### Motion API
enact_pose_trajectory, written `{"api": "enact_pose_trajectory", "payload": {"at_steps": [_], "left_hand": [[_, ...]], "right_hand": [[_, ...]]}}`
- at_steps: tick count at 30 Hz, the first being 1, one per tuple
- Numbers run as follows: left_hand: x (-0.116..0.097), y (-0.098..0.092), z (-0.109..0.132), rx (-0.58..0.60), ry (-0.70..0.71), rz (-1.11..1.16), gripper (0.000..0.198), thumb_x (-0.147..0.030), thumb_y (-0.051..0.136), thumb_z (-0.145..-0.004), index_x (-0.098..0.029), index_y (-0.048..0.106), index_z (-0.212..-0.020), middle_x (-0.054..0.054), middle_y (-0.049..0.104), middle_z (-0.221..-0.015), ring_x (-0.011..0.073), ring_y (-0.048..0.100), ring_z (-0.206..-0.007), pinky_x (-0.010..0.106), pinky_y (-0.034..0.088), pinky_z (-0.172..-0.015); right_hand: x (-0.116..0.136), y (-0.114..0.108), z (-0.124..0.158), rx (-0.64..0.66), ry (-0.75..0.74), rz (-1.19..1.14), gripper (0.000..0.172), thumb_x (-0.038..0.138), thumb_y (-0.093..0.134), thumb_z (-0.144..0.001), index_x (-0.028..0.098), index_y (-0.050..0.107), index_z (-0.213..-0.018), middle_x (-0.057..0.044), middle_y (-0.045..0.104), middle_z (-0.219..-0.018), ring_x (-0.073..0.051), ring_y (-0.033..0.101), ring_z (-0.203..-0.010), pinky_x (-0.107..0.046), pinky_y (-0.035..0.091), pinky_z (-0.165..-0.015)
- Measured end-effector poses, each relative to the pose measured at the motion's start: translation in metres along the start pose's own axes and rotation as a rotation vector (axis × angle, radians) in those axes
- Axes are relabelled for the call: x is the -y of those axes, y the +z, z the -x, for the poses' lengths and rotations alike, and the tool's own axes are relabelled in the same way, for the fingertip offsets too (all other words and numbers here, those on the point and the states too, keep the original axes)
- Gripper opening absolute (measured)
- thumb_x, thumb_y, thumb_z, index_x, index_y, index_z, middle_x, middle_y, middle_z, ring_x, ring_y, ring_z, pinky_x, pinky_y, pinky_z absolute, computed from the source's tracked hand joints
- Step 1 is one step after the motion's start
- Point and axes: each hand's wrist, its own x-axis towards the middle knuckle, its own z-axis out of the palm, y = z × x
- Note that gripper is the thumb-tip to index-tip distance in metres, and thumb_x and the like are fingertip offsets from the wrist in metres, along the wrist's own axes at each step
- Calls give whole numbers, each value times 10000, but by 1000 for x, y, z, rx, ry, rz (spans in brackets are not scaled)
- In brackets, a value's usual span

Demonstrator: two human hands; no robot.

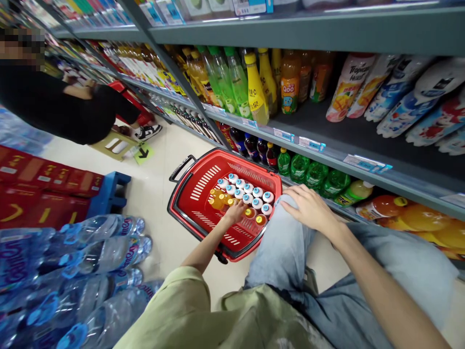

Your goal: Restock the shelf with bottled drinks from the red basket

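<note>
My left hand (237, 212) reaches down into a red shopping basket (189, 211) on the floor. Its fingers are closed over the top of an orange drink bottle in a row of yellow-capped orange bottles (260, 220); most of the held bottle is hidden under the hand. Beside that row stand several white bottles with blue caps (257, 192), packed upright. My right hand (308, 206) lies on my jeans-clad knee, fingers stretched out, holding nothing.
A drinks shelf (308, 128) runs along the right, with green soda bottles (316, 174) on its lowest level. Packs of water bottles (105, 254) and red boxes (43, 189) stand at left. Another person (69, 102) sits on a low stool (114, 145) farther up the aisle.
</note>
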Motion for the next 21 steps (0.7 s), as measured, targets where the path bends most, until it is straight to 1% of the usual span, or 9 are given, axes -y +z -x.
{"api": "enact_pose_trajectory", "payload": {"at_steps": [3, 6, 9, 13, 15, 16, 19, 21], "left_hand": [[10, -1, 0, 1, -30, 12, 581, -146, 729, -816, -161, 588, -1379, 175, 527, -1481, 339, 524, -1359, 511, 469, -1132], [22, -4, 0, 12, -86, 25, 480, -295, 699, -933, -160, 573, -1376, 142, 584, -1405, 276, 611, -1234, 493, 539, -1044], [30, -7, 2, 27, -142, 33, 419, -378, 675, -969, -157, 610, -1318, 118, 646, -1294, 246, 655, -1138, 474, 571, -990], [40, -19, 6, 49, -241, 38, 329, -390, 670, -976, -153, 660, -1203, 86, 688, -1185, 213, 677, -1058, 436, 591, -940], [49, -29, 10, 31, -344, 23, 315, -396, 670, -975, -150, 667, -1172, 81, 691, -1158, 211, 678, -1046, 430, 591, -930], [55, -34, 13, 9, -414, 8, 329, -403, 661, -979, -150, 659, -1189, 86, 687, -1168, 217, 676, -1054, 434, 590, -930], [73, -47, 23, -81, -626, -45, 431, -416, 605, -1004, -158, 577, -1348, 134, 624, -1321, 260, 646, -1157, 461, 582, -946], [83, -52, 28, -104, -706, -63, 485, -412, 596, -1007, -161, 528, -1416, 159, 566, -1413, 281, 617, -1218, 469, 574, -965]], "right_hand": [[0, -1, 0, 15, 5, 8, 403, 458, 465, -1068, 185, 676, -1277, -105, 682, -1342, -293, 583, -1232, -449, 490, -1025], [0, -2, 0, 18, 9, 11, 415, 462, 463, -1068, 179, 674, -1285, -116, 678, -1349, -296, 583, -1237, -456, 491, -1028], [0, -2, 0, 15, 9, 15, 418, 466, 460, -1069, 180, 675, -1285, -113, 680, -1347, -294, 584, -1239, -454, 489, -1035], [0, -2, 0, 14, 11, 13, 430, 479, 452, -1071, 186, 669, -1300, -101, 680, -1351, -296, 579, -1236, -451, 493, -1023], [0, -1, 0, 13, 10, 12, 433, 480, 452, -1070, 187, 668, -1304, -106, 679, -1351, -298, 578, -1233, -450, 494, -1014], [0, -1, 0, 13, 10, 14, 432, 479, 451, -1070, 186, 669, -1301, -108, 679, -1350, -299, 578, -1231, -449, 494, -1010], [0, -1, 0, 14, 10, 19, 432, 479, 446, -1071, 187, 674, -1293, -104, 677, -1352, -303, 581, -1228, -452, 495, -1002], [0, -1, 0, 14, 11, 17, 428, 479, 447, -1071, 189, 677, -1287, -100, 677, -1352, -302, 583, -1226, -454, 494, -1009]]}}
